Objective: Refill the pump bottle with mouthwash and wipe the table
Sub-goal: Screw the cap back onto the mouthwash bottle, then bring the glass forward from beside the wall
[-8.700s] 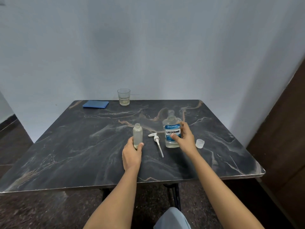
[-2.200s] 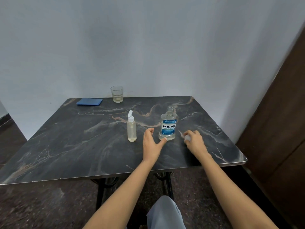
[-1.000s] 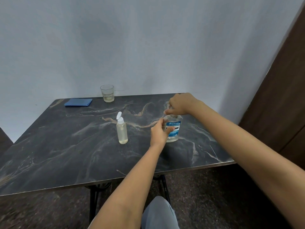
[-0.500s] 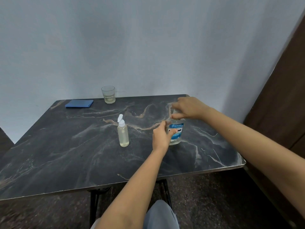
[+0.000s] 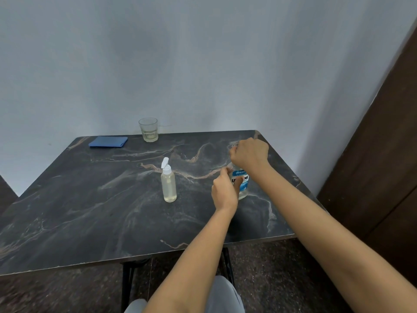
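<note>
1. Filling most of the view, a dark veined table (image 5: 90,211) is seen in front of a pale wall.
2. A folded blue cloth (image 5: 108,141) is laid flat at the far left corner, well apart from both hands.
3. The mouthwash bottle (image 5: 244,185) is stood upright toward the table's right side. Clear liquid is seen low in it, though much of the body is hidden.
4. The pump bottle (image 5: 168,184) is stood upright near the middle, left of the mouthwash bottle and untouched. It is filled nearly to the shoulder with pale yellowish liquid, and its white pump is fitted.
5. A glass (image 5: 148,129) is set at the far edge, with a little pale liquid at the bottom.
6. The mouthwash bottle's body is gripped by the left hand (image 5: 224,190). Its top is covered by the curled right hand (image 5: 250,153), so the neck is hidden.
7. Compared with 8.7 s ago, the pump is no longer laid on the table, and the small white cap is gone from its spot right of the mouthwash bottle.
</note>
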{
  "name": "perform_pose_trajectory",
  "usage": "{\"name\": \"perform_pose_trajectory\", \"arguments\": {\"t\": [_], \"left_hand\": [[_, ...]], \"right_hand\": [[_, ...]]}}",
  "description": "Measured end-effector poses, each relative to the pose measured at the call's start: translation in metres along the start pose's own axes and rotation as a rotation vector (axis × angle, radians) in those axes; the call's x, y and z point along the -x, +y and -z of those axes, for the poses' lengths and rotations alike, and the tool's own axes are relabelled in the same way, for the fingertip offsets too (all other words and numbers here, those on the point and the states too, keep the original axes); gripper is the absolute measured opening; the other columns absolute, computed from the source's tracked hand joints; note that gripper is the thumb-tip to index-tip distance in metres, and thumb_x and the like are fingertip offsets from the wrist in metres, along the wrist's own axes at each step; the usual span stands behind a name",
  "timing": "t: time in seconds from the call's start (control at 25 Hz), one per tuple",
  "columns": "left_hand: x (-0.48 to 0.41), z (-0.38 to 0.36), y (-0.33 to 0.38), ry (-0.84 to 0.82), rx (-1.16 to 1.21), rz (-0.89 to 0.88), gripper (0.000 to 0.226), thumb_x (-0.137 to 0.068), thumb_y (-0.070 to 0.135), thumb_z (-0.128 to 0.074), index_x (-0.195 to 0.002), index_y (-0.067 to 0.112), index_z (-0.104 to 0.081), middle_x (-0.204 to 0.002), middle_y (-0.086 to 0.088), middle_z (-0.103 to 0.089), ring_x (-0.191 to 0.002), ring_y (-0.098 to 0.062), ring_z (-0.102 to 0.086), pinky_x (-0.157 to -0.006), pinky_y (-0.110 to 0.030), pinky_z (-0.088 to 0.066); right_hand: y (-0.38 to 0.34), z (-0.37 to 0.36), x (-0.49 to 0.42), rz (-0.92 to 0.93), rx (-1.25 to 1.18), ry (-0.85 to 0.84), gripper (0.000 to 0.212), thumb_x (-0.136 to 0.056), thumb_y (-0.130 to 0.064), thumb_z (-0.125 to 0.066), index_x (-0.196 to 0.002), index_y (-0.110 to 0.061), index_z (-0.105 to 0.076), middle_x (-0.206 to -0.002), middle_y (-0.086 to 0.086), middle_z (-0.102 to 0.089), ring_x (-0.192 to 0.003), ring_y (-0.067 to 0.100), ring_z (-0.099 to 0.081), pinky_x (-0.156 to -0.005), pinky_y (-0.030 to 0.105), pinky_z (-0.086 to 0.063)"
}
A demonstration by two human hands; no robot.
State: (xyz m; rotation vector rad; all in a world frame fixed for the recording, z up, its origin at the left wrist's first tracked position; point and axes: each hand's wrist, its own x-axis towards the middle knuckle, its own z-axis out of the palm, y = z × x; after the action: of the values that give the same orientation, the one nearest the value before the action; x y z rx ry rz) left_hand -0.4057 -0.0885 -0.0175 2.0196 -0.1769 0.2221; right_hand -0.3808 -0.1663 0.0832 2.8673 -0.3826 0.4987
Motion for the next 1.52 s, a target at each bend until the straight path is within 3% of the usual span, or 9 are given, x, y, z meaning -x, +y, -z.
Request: {"name": "perform_pose_trajectory", "arguments": {"t": [0.12, 0.28, 0.52, 0.68, 0.8, 0.96, 1.12, 1.28, 1.52], "left_hand": [[0.002, 0.003, -0.002, -0.032, -0.010, -0.035, 0.037, -0.090, 0.024, -0.068, -0.124, 0.014, -0.057, -0.118, -0.005, -0.068, -0.108, -0.019, -0.065, -0.089, -0.034, -0.054], [0.002, 0.008, -0.002, -0.100, 0.006, -0.042, 0.038, -0.091, 0.026, -0.067, -0.126, 0.014, -0.056, -0.123, -0.004, -0.066, -0.113, -0.020, -0.063, -0.093, -0.040, -0.053], [0.000, 0.019, 0.006, -0.190, 0.039, -0.008, 0.036, -0.090, 0.025, -0.069, -0.121, 0.014, -0.055, -0.121, -0.005, -0.065, -0.113, -0.022, -0.062, -0.093, -0.040, -0.052], [-0.005, 0.033, 0.006, -0.274, -0.003, 0.009, 0.057, -0.086, 0.030, -0.071, -0.134, 0.016, -0.043, -0.130, -0.006, -0.059, -0.117, -0.025, -0.058, -0.095, -0.041, -0.049], [-0.005, 0.063, 0.014, -0.042, 0.181, -0.042, 0.042, -0.090, 0.027, -0.063, -0.128, 0.015, -0.049, -0.123, -0.002, -0.062, -0.105, -0.014, -0.061, -0.095, -0.035, -0.049], [0.002, 0.124, 0.022, 0.318, 0.373, -0.188, 0.015, -0.094, 0.024, -0.059, -0.106, 0.016, -0.057, -0.092, 0.012, -0.062, -0.082, 0.001, -0.060, -0.074, -0.016, -0.049], [-0.005, 0.179, -0.007, 0.532, 0.325, -0.141, 0.007, -0.095, 0.025, -0.056, -0.099, 0.020, -0.054, -0.086, 0.016, -0.058, -0.076, 0.002, -0.057, -0.064, -0.010, -0.043], [-0.024, 0.208, -0.053, 0.469, 0.221, -0.014, 0.007, -0.096, 0.023, -0.054, -0.100, 0.017, -0.055, -0.087, 0.014, -0.057, -0.080, -0.001, -0.055, -0.065, -0.008, -0.040], [-0.063, 0.210, -0.111, 0.336, 0.079, 0.160, 0.010, -0.096, 0.026, -0.054, -0.101, 0.017, -0.055, -0.086, 0.008, -0.059, -0.075, -0.008, -0.055, -0.063, -0.018, -0.041]], "right_hand": [[0.004, 0.003, 0.005, -0.047, -0.072, -0.031, 0.045, -0.096, -0.038, -0.035, -0.077, -0.008, -0.063, -0.073, 0.005, -0.053, -0.066, 0.021, -0.050, -0.052, 0.024, -0.032], [0.014, 0.004, 0.018, -0.062, -0.205, -0.099, 0.066, -0.087, -0.070, -0.033, -0.056, -0.012, -0.045, -0.058, 0.000, -0.048, -0.065, 0.019, -0.056, -0.056, 0.027, -0.037], [0.023, 0.002, 0.043, -0.236, -0.481, -0.101, 0.079, -0.070, -0.091, -0.024, -0.062, -0.015, -0.046, -0.072, 0.002, -0.059, -0.071, 0.022, -0.059, -0.066, 0.033, -0.043], [0.017, -0.007, 0.081, -0.435, -0.744, 0.118, 0.065, -0.084, -0.076, -0.031, -0.076, -0.016, -0.054, -0.072, -0.003, -0.061, -0.069, 0.019, -0.056, -0.066, 0.032, -0.041], [-0.007, -0.030, 0.118, -0.325, -0.817, 0.313, 0.043, -0.094, -0.053, -0.041, -0.074, -0.017, -0.051, -0.064, -0.001, -0.058, -0.063, 0.022, -0.057, -0.060, 0.036, -0.046], [-0.054, -0.063, 0.127, 0.078, -0.856, 0.080, 0.026, -0.094, -0.034, -0.049, -0.074, -0.018, -0.045, -0.066, 0.002, -0.053, -0.066, 0.018, -0.049, -0.057, 0.035, -0.040], [-0.096, -0.093, 0.097, 0.169, -0.862, -0.115, 0.015, -0.096, -0.026, -0.045, -0.089, -0.015, -0.051, -0.082, 0.003, -0.057, -0.087, 0.020, -0.049, -0.071, 0.033, -0.040], [-0.122, -0.117, 0.064, 0.222, -0.776, -0.119, 0.025, -0.095, -0.015, -0.045, -0.117, -0.008, -0.056, -0.116, 0.010, -0.058, -0.115, 0.025, -0.047, -0.099, 0.033, -0.038], [-0.150, -0.137, 0.005, 0.183, -0.733, -0.098, 0.025, -0.094, -0.011, -0.043, -0.114, -0.005, -0.057, -0.116, 0.011, -0.059, -0.116, 0.028, -0.047, -0.098, 0.036, -0.040]]}}
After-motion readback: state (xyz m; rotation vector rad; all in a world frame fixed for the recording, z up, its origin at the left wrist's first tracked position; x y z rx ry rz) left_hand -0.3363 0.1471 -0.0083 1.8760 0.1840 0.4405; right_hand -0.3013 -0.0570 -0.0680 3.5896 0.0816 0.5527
